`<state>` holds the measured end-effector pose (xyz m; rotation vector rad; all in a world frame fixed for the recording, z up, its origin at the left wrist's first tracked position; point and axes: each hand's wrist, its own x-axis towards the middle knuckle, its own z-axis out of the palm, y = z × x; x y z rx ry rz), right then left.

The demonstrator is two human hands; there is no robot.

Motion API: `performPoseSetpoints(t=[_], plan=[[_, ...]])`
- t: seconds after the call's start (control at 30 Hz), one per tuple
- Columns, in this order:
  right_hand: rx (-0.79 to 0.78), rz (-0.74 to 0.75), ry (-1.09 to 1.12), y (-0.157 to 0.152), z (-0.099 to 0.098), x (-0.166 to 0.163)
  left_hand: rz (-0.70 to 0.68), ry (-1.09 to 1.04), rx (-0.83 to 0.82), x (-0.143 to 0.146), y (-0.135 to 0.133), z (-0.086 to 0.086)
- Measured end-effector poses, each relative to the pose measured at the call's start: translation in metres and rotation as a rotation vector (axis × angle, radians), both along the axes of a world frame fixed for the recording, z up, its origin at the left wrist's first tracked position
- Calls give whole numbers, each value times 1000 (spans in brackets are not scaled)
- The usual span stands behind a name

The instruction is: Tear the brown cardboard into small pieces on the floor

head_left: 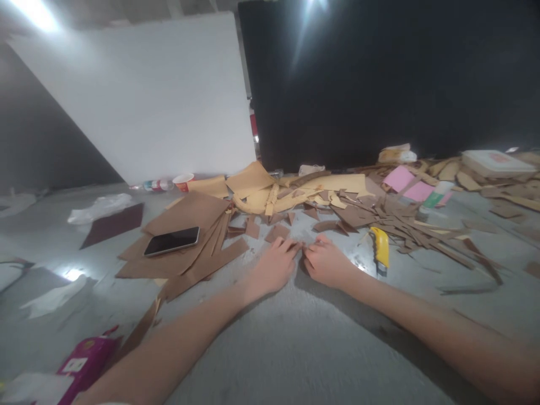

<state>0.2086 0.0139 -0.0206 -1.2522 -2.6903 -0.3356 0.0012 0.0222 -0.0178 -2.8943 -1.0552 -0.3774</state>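
Observation:
Both my hands rest on the grey floor in front of me, fingertips meeting. My left hand point(274, 264) and my right hand point(327, 260) have their fingers curled together in a pinch over a small brown cardboard scrap point(302, 247) between them. What exactly they grip is too small to make out. A yellow utility knife point(381, 247) lies just right of my right hand. A black phone point(171, 241) lies on brown cardboard sheets point(185, 256) to the left.
Brown and tan cardboard offcuts point(396, 225) are strewn across the floor behind the hands. Pink paper point(399, 179), a glue bottle point(434, 198), a red cup point(183, 181), a magenta packet point(84, 363) and white and black boards point(160, 101) against the wall surround the spot.

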Motion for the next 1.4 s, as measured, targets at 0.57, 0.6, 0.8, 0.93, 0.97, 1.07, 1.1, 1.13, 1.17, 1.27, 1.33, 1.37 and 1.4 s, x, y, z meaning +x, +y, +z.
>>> performPoseSetpoints(t=[0.57, 0.6, 0.8, 0.93, 0.97, 1.07, 1.1, 1.13, 1.17, 1.27, 1.33, 1.37, 1.4], plan=[[40, 3, 36, 1, -2, 3, 85, -229, -77, 1, 4, -7], [34, 3, 46, 3, -2, 5, 88, -241, -77, 1, 4, -8], [-3, 26, 123, 12, -2, 16, 92, -278, -84, 0, 4, -10], [8, 52, 153, 14, -4, 18, 81, -304, -80, -1, 4, -11], [12, 57, 165, 15, -5, 18, 69, -304, -84, -1, 4, -12], [10, 66, 221, 18, -7, 19, 52, -299, -98, -1, 6, -14], [4, 72, 244, 19, -8, 19, 54, -300, -102, -1, 6, -15], [-2, 80, 266, 20, -8, 20, 56, -302, -106, -1, 7, -16], [-8, 92, 285, 20, -9, 20, 57, -302, -111, -1, 7, -16], [-6, 128, 313, 22, -10, 21, 53, -309, -116, -2, 8, -18], [2, 140, 324, 22, -12, 22, 50, -319, -112, -2, 8, -18], [2, 144, 328, 23, -12, 22, 51, -324, -111, -2, 8, -19], [2, 148, 331, 23, -12, 22, 53, -327, -109, -2, 8, -19]])
